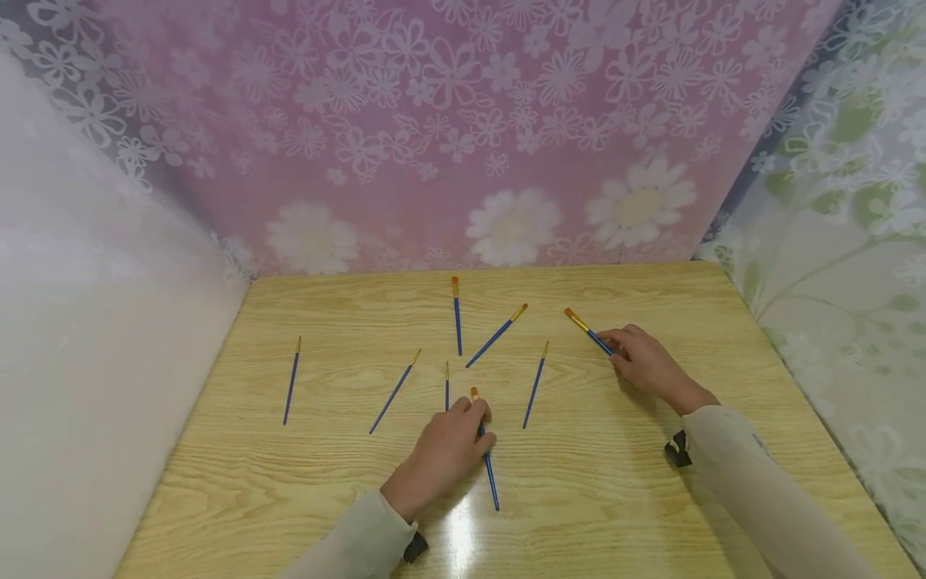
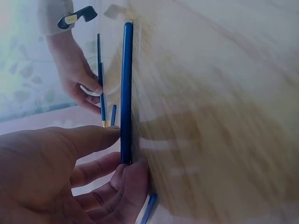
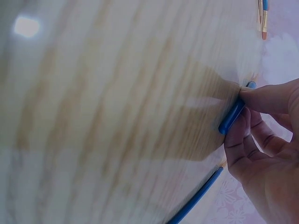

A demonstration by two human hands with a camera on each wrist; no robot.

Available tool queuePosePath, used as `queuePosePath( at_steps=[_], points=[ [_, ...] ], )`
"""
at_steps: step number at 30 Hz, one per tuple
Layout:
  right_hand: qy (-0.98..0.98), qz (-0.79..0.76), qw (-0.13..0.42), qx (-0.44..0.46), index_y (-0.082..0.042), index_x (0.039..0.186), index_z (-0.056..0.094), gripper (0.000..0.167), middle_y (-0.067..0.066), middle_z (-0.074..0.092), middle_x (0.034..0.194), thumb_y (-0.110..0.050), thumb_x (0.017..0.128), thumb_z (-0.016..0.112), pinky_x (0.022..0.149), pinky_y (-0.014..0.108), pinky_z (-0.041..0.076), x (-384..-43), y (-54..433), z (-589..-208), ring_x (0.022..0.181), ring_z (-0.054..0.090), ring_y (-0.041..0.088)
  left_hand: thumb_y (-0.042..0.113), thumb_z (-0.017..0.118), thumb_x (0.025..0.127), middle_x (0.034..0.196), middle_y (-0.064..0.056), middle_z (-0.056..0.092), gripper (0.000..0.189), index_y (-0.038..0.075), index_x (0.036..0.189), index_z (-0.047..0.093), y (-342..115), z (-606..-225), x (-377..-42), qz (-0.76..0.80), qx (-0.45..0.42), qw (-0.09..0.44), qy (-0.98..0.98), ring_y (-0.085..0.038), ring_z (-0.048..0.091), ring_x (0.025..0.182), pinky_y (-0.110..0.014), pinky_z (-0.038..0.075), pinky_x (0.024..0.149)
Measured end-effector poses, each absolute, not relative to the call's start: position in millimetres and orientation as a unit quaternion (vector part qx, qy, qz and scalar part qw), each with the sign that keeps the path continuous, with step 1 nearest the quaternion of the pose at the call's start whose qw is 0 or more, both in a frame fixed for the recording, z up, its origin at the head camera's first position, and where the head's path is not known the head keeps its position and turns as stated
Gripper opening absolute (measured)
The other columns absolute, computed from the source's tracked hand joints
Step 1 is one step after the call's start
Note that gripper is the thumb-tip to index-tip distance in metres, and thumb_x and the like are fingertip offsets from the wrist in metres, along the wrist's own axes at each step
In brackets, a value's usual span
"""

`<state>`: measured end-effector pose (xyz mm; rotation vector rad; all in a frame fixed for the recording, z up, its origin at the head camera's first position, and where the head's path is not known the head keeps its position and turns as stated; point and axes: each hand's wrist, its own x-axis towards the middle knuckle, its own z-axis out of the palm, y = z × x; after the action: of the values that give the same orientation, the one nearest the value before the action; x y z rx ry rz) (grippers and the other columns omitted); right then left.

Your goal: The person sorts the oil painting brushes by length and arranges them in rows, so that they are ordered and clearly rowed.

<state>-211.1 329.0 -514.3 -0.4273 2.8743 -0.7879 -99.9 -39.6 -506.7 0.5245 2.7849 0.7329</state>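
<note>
My left hand [image 1: 444, 446] pinches a paintbrush [image 1: 491, 481] with a blue handle, gold ferrule and flat orange-brown bristles, low over the wooden table. In the left wrist view its blue handle [image 2: 126, 84] stands between thumb and fingers. Farther right, my right hand [image 1: 647, 366] grips the handle end of another flat paintbrush [image 1: 579, 321], bristles pointing to the back left. The right wrist view shows that handle [image 3: 233, 114] between thumb and fingertips. Just behind the left hand lies a thin paintbrush [image 1: 447, 388], its lower end hidden by that hand.
Other blue paintbrushes lie apart on the table [image 1: 231, 482]: a thin one [image 1: 292, 386] at left, a slanted one [image 1: 395, 392], two wider ones [image 1: 457, 322] at the back, and a thin one [image 1: 535, 386] between the hands. Flowered panels [image 1: 448, 161] stand behind and beside the table.
</note>
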Motion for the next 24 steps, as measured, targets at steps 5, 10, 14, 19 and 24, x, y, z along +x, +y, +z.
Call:
queuePosePath(
  at_steps=[5, 10, 14, 19, 24],
  points=[
    [0.951, -0.265, 0.068, -0.143, 0.002, 0.150, 0.060, 0.044, 0.022, 0.062, 0.119, 0.000, 0.107, 0.064, 0.074, 0.037, 0.050, -211.0, 328.2, -513.3, 0.089, 0.061, 0.022, 0.024, 0.070, 0.107, 0.105, -0.002, 0.062, 0.014, 0.013, 0.116, 0.067, -36.2, -505.7, -99.1, 0.236, 0.187, 0.100, 0.948, -0.014, 0.049, 0.072, -0.027, 0.045, 0.065],
    [0.952, -0.262, 0.070, -0.144, 0.002, 0.151, 0.059, 0.044, 0.022, 0.061, 0.120, -0.001, 0.107, 0.063, 0.076, 0.038, 0.051, -212.0, 329.6, -515.1, 0.090, 0.062, 0.021, 0.019, 0.071, 0.106, 0.101, -0.002, 0.059, 0.012, 0.012, 0.115, 0.067, -33.8, -505.0, -97.2, 0.220, 0.197, 0.084, 0.952, -0.013, 0.044, 0.066, -0.025, 0.042, 0.062],
    [0.952, -0.260, 0.072, -0.145, 0.002, 0.151, 0.059, 0.044, 0.021, 0.062, 0.120, 0.000, 0.107, 0.062, 0.078, 0.039, 0.052, -212.6, 329.7, -515.5, 0.092, 0.062, 0.022, 0.013, 0.070, 0.105, 0.102, -0.003, 0.059, 0.013, 0.011, 0.118, 0.068, -31.8, -502.1, -95.6, 0.232, 0.197, 0.085, 0.949, -0.012, 0.044, 0.066, -0.023, 0.042, 0.059],
    [0.952, -0.258, 0.070, -0.147, 0.002, 0.151, 0.059, 0.045, 0.021, 0.062, 0.120, 0.000, 0.107, 0.061, 0.077, 0.038, 0.052, -212.2, 329.6, -515.0, 0.092, 0.063, 0.023, 0.008, 0.070, 0.103, 0.105, -0.004, 0.060, 0.015, 0.009, 0.118, 0.069, -28.6, -496.1, -93.6, 0.240, 0.194, 0.098, 0.946, -0.012, 0.045, 0.065, -0.022, 0.043, 0.056],
    [0.952, -0.258, 0.069, -0.149, 0.002, 0.151, 0.059, 0.045, 0.021, 0.062, 0.120, -0.001, 0.107, 0.061, 0.076, 0.038, 0.052, -212.6, 330.4, -516.2, 0.092, 0.063, 0.022, 0.005, 0.071, 0.102, 0.105, -0.008, 0.062, 0.017, 0.008, 0.119, 0.071, -27.0, -491.1, -91.6, 0.225, 0.205, 0.082, 0.949, -0.012, 0.045, 0.061, -0.023, 0.043, 0.054]
  ],
)
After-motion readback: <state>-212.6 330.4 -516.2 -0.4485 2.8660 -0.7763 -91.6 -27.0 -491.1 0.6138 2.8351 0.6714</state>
